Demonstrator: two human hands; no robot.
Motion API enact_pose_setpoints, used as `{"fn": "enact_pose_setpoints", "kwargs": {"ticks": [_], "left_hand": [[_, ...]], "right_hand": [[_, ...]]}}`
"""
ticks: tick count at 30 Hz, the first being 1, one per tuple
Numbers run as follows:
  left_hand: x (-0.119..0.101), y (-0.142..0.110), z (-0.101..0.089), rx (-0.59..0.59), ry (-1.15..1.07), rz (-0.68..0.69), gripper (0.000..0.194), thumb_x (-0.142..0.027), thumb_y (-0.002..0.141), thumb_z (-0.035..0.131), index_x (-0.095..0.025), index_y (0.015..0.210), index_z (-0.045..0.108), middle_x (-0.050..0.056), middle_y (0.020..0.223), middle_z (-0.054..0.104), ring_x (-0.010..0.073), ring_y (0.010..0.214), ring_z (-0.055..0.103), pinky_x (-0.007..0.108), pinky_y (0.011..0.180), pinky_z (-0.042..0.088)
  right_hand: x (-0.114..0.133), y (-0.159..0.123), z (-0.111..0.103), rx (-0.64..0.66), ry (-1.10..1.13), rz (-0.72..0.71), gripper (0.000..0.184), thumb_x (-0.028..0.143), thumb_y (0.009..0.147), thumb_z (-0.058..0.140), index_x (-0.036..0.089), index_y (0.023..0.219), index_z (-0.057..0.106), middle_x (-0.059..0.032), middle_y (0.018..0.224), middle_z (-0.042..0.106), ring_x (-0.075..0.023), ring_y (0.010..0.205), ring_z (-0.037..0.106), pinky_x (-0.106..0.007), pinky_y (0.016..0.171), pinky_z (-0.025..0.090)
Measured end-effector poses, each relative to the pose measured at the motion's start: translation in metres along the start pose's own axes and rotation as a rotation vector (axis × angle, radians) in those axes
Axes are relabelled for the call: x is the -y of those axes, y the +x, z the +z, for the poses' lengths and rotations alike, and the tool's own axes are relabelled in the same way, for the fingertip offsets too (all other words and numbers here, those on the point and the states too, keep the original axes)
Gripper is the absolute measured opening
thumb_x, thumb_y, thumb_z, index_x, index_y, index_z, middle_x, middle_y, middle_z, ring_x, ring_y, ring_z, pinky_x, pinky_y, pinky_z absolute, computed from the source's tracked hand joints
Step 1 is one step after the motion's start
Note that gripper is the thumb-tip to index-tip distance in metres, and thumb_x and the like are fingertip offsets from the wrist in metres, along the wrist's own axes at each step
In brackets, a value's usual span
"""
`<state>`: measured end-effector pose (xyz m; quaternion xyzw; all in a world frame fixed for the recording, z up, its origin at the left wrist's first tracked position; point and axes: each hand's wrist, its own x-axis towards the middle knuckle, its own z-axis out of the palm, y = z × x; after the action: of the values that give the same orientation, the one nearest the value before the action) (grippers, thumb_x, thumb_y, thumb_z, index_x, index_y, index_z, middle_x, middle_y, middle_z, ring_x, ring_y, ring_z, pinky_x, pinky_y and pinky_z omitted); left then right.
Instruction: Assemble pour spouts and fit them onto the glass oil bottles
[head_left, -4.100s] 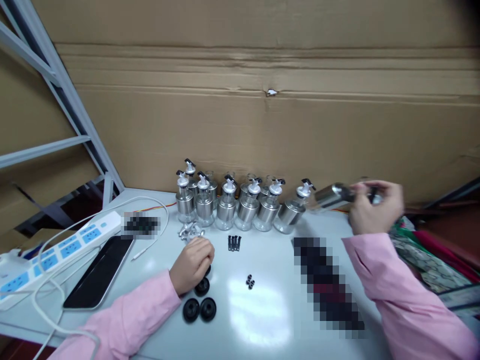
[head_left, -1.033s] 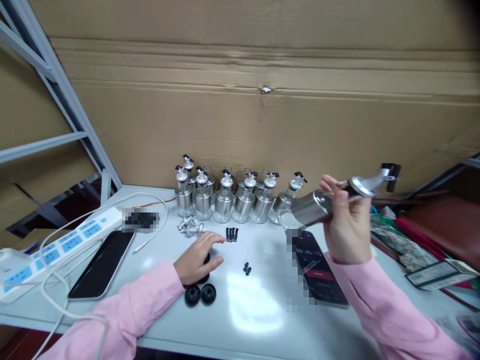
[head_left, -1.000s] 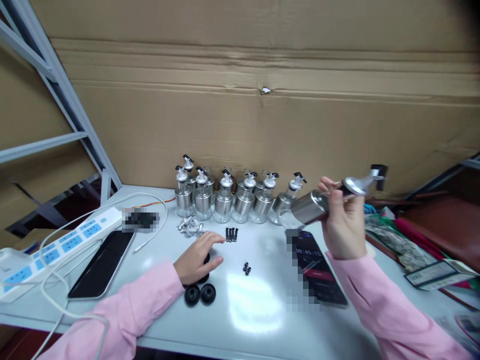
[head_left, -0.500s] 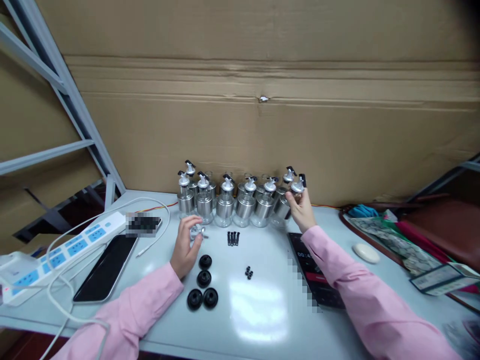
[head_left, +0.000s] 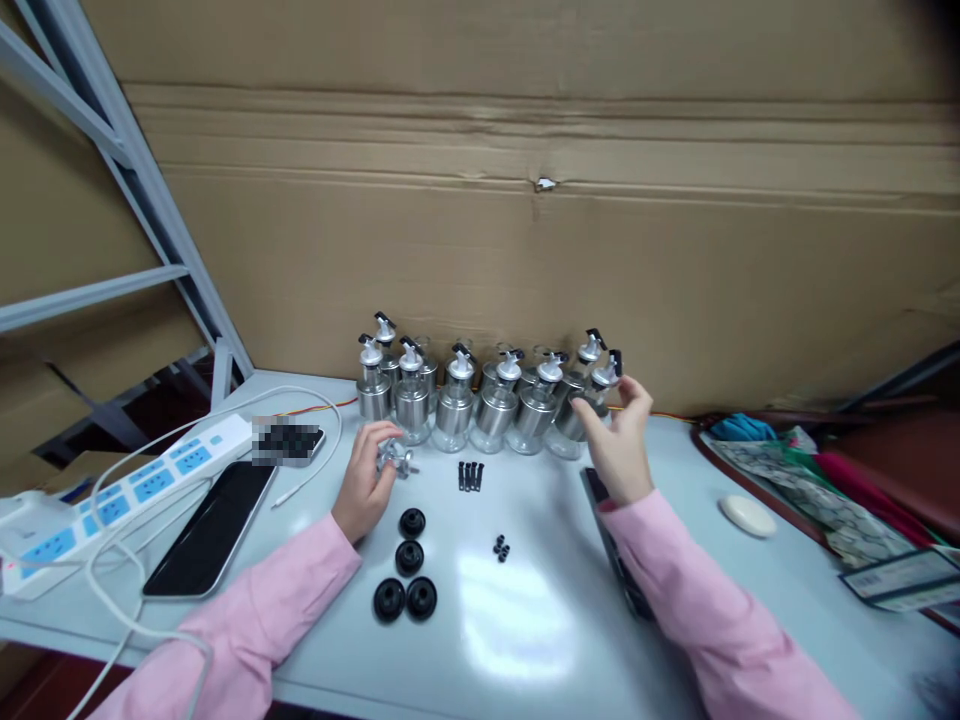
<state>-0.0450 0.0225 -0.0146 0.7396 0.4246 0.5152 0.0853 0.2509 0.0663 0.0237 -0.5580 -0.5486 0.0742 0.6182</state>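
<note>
My right hand point(head_left: 622, 445) is open beside the rightmost bottle point(head_left: 581, 415), thumb and fingers apart around its upper part. That bottle is glass with a metal sleeve and a silver spout top with a black lever. A row of similar bottles point(head_left: 454, 405) stands to its left. My left hand point(head_left: 367, 478) rests low over the table, fingers curved and apart at a small cluster of silvery parts point(head_left: 403, 460); whether it touches them I cannot tell. Near it lie black round stoppers point(head_left: 409, 557), black levers point(head_left: 471, 477) and tiny black pieces point(head_left: 502, 548).
Cardboard point(head_left: 450, 240) stands upright behind the bottles. On the left lie a power strip point(head_left: 124, 500), a dark phone point(head_left: 210, 535) and a looping white cable point(head_left: 289, 495). Under my right forearm lies a dark device point(head_left: 611, 540). A white oval object point(head_left: 748, 516) and a brown bag point(head_left: 892, 450) are at right.
My right hand has let go of the rightmost bottle, its fingers spreading and drawing back to the right. My left fingers have come closer around the silvery parts. The view has shifted slightly.
</note>
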Motion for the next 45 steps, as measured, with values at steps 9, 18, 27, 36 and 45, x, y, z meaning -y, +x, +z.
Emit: {"fn": "enact_pose_setpoints", "kwargs": {"ticks": [9,18,27,36,45], "left_hand": [[0.008,-0.003,0.008,0.349,0.295,-0.230,0.039,-0.008,0.070,0.045,-0.020,0.107,0.044,0.007,0.111,0.046,0.0267,0.112,0.039,0.048,0.094,0.030],[0.011,-0.003,0.008,0.484,0.261,-0.175,0.029,-0.023,0.078,0.059,-0.022,0.106,0.050,0.007,0.114,0.044,0.0265,0.111,0.038,0.045,0.093,0.033],[0.010,-0.006,0.012,0.514,0.207,-0.124,0.011,-0.023,0.083,0.055,-0.023,0.093,0.058,0.006,0.116,0.041,0.0269,0.112,0.036,0.047,0.093,0.032],[0.002,-0.005,0.010,0.425,0.209,-0.037,0.010,-0.022,0.084,0.054,-0.023,0.093,0.058,0.006,0.111,0.047,0.0253,0.107,0.039,0.042,0.089,0.031],[0.006,-0.005,0.014,0.428,0.247,-0.044,0.012,-0.026,0.084,0.056,-0.026,0.095,0.062,0.004,0.094,0.051,0.0219,0.094,0.044,0.037,0.080,0.032]], "right_hand": [[0.056,-0.083,0.011,0.178,-0.040,-0.448,0.035,0.014,0.078,0.050,0.023,0.111,0.041,-0.0128,0.125,0.036,-0.0289,0.121,0.036,-0.054,0.095,0.034],[0.044,-0.081,0.005,0.221,-0.123,-0.456,0.030,0.014,0.081,0.047,0.022,0.110,0.043,-0.0137,0.122,0.039,-0.0296,0.115,0.042,-0.054,0.092,0.036],[0.041,-0.082,0.006,0.248,-0.118,-0.449,0.029,0.015,0.081,0.047,0.023,0.109,0.044,-0.0135,0.119,0.040,-0.0305,0.114,0.043,-0.054,0.089,0.038],[0.040,-0.087,0.006,0.358,-0.099,-0.442,0.023,0.013,0.082,0.047,0.022,0.103,0.047,-0.0131,0.118,0.042,-0.0282,0.109,0.046,-0.050,0.086,0.043],[0.035,-0.091,0.009,0.466,-0.080,-0.441,0.020,0.012,0.082,0.047,0.022,0.099,0.052,-0.0121,0.117,0.045,-0.0275,0.110,0.045,-0.049,0.087,0.044]]}}
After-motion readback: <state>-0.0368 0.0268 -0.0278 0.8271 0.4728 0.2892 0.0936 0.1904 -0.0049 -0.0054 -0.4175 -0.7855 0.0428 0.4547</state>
